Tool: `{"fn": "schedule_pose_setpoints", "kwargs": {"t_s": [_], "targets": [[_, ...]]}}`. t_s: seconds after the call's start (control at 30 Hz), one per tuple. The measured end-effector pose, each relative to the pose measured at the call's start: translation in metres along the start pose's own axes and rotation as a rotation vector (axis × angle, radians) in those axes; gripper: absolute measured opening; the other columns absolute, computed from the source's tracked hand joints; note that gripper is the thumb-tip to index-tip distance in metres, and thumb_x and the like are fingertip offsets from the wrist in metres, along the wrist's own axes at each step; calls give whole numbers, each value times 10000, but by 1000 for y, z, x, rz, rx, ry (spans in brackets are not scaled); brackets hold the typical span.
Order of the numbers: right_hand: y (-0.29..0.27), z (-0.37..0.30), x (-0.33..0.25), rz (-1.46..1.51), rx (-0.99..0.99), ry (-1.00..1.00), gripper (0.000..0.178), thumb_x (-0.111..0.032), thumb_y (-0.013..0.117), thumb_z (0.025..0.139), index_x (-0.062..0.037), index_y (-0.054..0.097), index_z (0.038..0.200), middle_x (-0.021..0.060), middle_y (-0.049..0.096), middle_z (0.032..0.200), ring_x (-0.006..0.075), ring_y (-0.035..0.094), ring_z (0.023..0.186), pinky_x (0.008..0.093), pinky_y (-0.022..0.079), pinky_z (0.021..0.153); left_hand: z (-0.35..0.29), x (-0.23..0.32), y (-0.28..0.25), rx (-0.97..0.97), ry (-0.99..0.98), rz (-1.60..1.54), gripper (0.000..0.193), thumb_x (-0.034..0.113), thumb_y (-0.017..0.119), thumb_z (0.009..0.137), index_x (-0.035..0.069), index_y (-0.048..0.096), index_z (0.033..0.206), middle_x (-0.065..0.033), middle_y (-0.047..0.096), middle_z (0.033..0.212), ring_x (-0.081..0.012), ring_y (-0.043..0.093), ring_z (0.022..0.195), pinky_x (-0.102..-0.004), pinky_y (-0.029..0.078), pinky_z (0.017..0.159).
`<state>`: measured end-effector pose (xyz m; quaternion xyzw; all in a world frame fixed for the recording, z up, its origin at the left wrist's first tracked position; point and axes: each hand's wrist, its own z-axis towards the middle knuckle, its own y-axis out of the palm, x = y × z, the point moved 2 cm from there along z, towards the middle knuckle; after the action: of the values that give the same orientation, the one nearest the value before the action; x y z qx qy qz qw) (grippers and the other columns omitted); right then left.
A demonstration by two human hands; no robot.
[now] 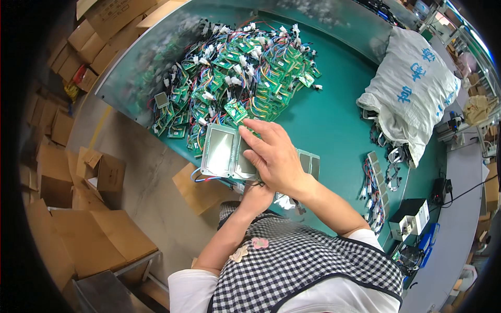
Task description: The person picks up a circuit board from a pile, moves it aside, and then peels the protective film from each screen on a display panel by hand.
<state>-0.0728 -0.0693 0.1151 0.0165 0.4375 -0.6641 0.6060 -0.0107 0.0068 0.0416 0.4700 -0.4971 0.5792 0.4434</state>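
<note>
My right hand [276, 159] lies over a row of flat display modules, its fingers stretched out. The outermost display module [219, 151] has a grey screen in a pale frame and sticks out left past the hand. Beside it, another module [244, 164] is partly covered by my fingers, and a further display [309, 164] shows right of the hand. A small green circuit board [236, 110] sits just beyond my fingertips; whether they touch it is unclear. At the modules' near edge, below my right wrist, is my left hand [257, 198]; its fingers are hidden.
A large heap of wired circuit boards [235, 68] covers the green tabletop's [334, 125] far left. A metal side wall [130, 78] edges the table. At right are a white woven sack [412, 88], a strip of displays with wires [377, 182] and a small box [409, 219]. Cardboard boxes [88, 235] stand left.
</note>
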Motion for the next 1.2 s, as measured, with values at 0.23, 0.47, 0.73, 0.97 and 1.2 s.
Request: {"fn": "schedule_pose_setpoints", "kwargs": {"t_s": [0.23,0.47,0.73,0.97,1.2], "targets": [[2,-11,-3,-3,97,-51,279,-50,641,652,-49,606,929,89,574,1002,284,527,926,378,423,799,-9,-22,0,-39,104,193,351,76,485,797,6,441,1138,-152,492,1138,-253,456,1075,-354,339,899],[3,-12,3,96,168,-50,190,-21,646,627,-49,602,810,88,588,914,260,543,855,366,431,754,-3,-14,-6,-107,94,301,372,48,464,803,7,418,1170,-172,454,1179,-248,443,1097,-329,315,929],[-43,-21,-2,633,-44,234,84,41,546,695,-16,489,719,76,478,792,171,497,705,259,410,615,19,34,-27,194,-299,-249,261,175,464,868,-16,509,1040,-89,574,938,-171,589,731,-294,496,651],[13,-193,116,-256,-421,790,100,-117,528,665,-52,589,709,184,589,752,365,561,713,434,456,660,16,3,-92,433,-104,-724,356,274,458,870,0,444,1096,-98,569,884,-186,596,708,-284,523,559],[-31,-143,112,-273,-247,856,266,-257,670,599,-54,589,752,124,594,729,271,584,684,349,469,617,17,-12,-73,346,-305,-444,279,230,486,860,-5,517,1008,-71,551,908,-155,580,724,-261,522,561]]}}
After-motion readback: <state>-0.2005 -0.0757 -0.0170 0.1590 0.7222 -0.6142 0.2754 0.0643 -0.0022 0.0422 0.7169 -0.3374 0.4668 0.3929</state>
